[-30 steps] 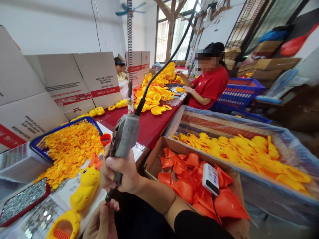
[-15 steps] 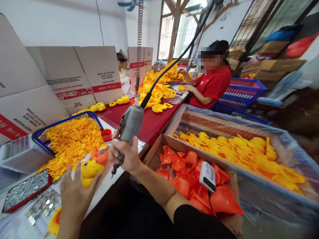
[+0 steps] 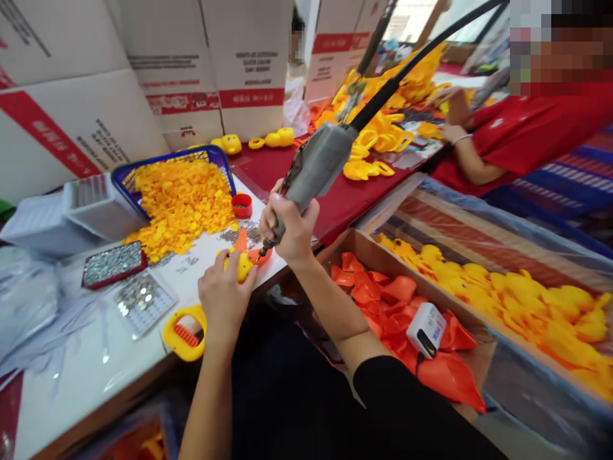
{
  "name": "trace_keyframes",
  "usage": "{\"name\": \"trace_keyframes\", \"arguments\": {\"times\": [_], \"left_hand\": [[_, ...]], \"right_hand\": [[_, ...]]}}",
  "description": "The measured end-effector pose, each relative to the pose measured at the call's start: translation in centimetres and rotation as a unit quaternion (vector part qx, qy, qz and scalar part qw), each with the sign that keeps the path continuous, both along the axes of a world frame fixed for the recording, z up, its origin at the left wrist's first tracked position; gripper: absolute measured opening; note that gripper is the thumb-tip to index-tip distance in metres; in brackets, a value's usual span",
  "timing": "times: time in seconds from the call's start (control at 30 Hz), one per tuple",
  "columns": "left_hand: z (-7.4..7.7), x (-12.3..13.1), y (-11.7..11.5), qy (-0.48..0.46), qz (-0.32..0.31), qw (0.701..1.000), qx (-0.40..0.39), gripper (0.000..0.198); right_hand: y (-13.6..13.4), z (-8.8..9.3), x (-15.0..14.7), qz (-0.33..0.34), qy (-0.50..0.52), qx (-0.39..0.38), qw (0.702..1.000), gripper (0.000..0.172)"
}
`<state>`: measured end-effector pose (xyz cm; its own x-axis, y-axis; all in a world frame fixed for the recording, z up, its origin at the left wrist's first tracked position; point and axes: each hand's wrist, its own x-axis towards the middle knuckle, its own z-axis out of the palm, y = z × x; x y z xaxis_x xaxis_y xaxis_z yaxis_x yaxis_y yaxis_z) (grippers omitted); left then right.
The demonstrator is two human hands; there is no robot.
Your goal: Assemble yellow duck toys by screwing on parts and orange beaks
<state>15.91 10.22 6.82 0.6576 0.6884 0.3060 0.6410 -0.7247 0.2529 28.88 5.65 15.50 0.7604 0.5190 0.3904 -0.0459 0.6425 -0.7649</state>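
Note:
My right hand [image 3: 293, 233] is wrapped round a grey electric screwdriver [image 3: 316, 167], tilted with its bit down at the orange part of a yellow toy duck [image 3: 244, 266]. Whether the bit presses on a screw is too small to tell. My left hand [image 3: 221, 284] grips the duck's head from above, fingers curled over it and covering much of it. Below that hand lies a yellow loop handle [image 3: 186, 333] with an orange ribbed insert; my hand hides whether it joins the duck. Small metal screws [image 3: 239, 233] lie scattered on the white surface beyond the duck.
A blue basket [image 3: 228, 167] overflows with small yellow pieces. Nearby are a red cup [image 3: 242, 206], a tray of metal parts [image 3: 113, 264] and a tray of discs [image 3: 143, 300]. At right stand a carton of orange scoops [image 3: 383, 287] and a bin of yellow parts [image 3: 479, 281]. A red-sleeved co-worker [image 3: 507, 140] sits beyond.
My left hand has closed over the duck from an open, spread pose. The screwdriver has come down, its bit now at the orange part. The camera view has shifted left and downward.

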Motion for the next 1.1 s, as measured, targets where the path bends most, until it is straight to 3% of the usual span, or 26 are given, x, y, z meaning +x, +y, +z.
{"name": "trace_keyframes", "arguments": {"times": [0.13,0.43,0.9,1.1], "left_hand": [[0.7,0.4,-0.2,0.018,0.017,0.999,-0.024,0.046],[0.6,0.4,0.0,0.002,0.014,0.999,-0.043,0.044],[0.5,0.2,0.1,0.012,0.011,0.999,-0.044,0.046],[0.2,0.0,0.3,0.008,0.008,0.999,-0.041,0.045]], "right_hand": [[1.5,-0.7,-0.4,0.007,-0.026,-0.017,0.999,0.030],[2.5,-2.0,0.2,-0.014,-0.026,-0.049,0.998,0.032],[2.8,-2.0,-0.4,-0.027,-0.069,-0.071,0.995,0.035],[2.7,-1.9,-0.9,0.000,-0.094,-0.096,0.991,0.039]]}}
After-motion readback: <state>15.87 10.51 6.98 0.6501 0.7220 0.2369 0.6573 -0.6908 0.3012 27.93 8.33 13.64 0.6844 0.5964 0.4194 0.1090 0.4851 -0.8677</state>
